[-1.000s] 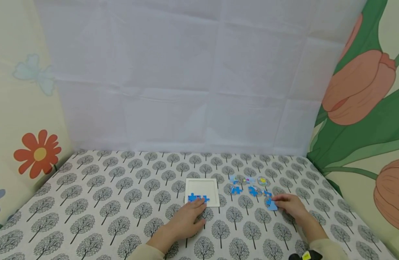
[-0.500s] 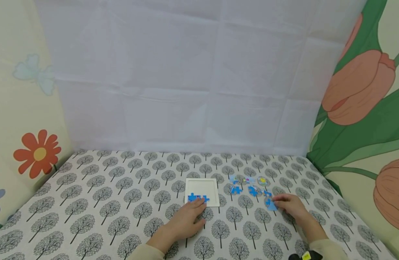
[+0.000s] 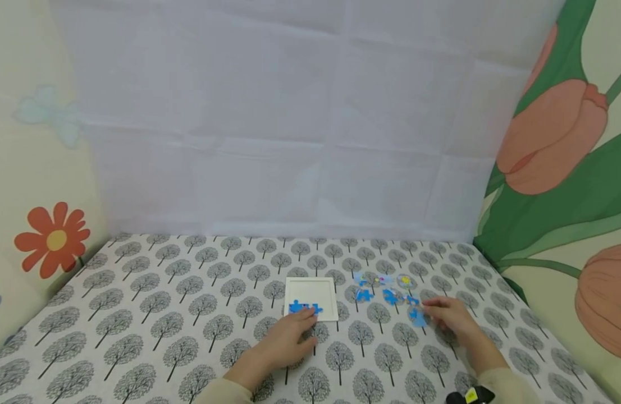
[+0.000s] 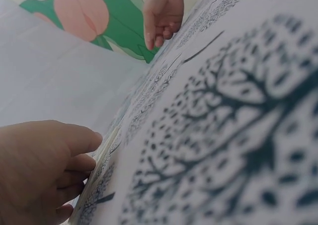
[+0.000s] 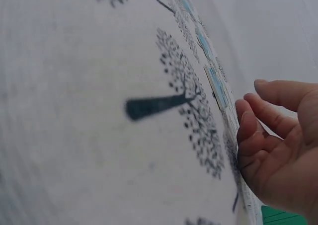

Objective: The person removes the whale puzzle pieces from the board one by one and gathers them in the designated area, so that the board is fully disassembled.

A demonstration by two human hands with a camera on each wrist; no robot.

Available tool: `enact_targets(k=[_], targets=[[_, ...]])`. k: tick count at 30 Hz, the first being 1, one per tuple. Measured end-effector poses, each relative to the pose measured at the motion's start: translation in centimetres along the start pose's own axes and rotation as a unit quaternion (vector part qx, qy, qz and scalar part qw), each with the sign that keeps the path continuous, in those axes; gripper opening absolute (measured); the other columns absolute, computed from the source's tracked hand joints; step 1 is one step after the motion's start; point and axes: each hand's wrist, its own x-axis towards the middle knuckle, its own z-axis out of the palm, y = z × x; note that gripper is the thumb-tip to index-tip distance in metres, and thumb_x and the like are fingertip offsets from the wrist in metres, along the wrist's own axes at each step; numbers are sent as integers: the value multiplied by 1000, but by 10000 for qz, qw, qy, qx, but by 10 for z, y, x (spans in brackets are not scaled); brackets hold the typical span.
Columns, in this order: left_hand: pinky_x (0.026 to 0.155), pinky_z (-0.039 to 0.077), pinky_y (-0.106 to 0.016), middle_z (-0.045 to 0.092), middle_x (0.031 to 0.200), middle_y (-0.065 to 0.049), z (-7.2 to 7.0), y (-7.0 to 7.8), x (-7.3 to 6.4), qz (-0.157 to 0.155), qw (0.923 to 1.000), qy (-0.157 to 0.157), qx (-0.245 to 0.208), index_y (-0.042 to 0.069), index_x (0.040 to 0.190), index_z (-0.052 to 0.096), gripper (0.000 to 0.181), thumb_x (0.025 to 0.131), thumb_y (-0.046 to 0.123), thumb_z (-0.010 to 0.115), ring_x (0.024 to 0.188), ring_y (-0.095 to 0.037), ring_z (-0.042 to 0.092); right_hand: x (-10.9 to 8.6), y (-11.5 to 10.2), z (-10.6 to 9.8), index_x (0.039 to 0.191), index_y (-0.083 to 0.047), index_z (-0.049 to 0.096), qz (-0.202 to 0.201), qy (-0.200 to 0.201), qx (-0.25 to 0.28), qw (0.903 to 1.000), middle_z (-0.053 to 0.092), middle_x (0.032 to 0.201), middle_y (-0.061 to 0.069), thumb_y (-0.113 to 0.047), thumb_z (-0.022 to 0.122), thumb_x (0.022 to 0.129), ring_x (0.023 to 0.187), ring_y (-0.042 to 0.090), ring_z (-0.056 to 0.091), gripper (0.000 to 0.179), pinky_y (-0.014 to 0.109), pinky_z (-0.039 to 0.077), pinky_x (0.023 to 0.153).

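Observation:
A square white puzzle tray point(image 3: 310, 285) lies flat, with blue jigsaw pieces point(image 3: 300, 307) joined in a row along its near side. My left hand point(image 3: 287, 339) rests over the tray's near edge, fingertips on those pieces and partly covering them. Further right, my right hand point(image 3: 454, 322) is beside a light blue jigsaw piece point(image 3: 418, 318). In the right wrist view, this right hand point(image 5: 278, 130) has its thumb and loosely bent fingers apart, with nothing between them. Seen from the left wrist, the left hand point(image 4: 49, 170) has its fingers at the tray's edge.
Several loose puzzle pieces lie right of the tray, among them a blue one point(image 3: 364, 295), another blue one point(image 3: 389, 297) and one with a yellow flower point(image 3: 405, 280). A tree-print cloth point(image 3: 199, 314) covers the table. Behind it hangs a white sheet point(image 3: 265, 140).
The light blue piece has turned slightly, and my right fingers have come off it, leaving a small gap. My left hand stays on the tray. The head view has shifted slightly.

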Motion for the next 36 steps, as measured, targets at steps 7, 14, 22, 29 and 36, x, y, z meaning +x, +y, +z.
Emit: enact_targets(k=[7,14,22,29,36], targets=[[95,29,-43,42,126,-17,-3,1,1,-68,9996,110,-265,-7,117,49,43,85,21,51,116,-31,36,-4,-15,-2,107,3,55,-318,-340,163,9988,57,83,5,-18,58,82,67,17,49,33,27,42,55],[96,27,-43,42,127,-16,-3,-1,0,13,9999,105,-81,-4,121,47,45,85,24,51,117,-31,35,-6,-29,2,111,0,54,-895,-619,130,9940,56,95,5,-25,57,83,80,22,52,38,33,44,65],[97,25,-44,37,130,-17,-3,-8,-4,-47,9998,181,82,-4,125,42,52,85,29,51,119,-31,32,-5,-48,27,107,3,56,-1114,-795,487,9894,57,87,6,-16,58,82,72,20,51,31,33,45,60],[97,24,-47,36,130,-19,-7,-12,-11,-112,9984,159,531,-6,124,41,54,84,28,53,119,-32,32,-8,-63,59,104,2,57,-1261,-1235,591,9825,58,88,4,-14,58,82,72,20,51,27,31,44,60],[97,22,-49,32,133,-18,-12,-16,-17,-175,9983,80,556,-6,126,39,60,81,32,55,121,-32,28,-11,-80,98,105,3,57,-1565,-1810,647,9688,57,87,5,-17,58,83,68,16,51,29,29,44,59]])
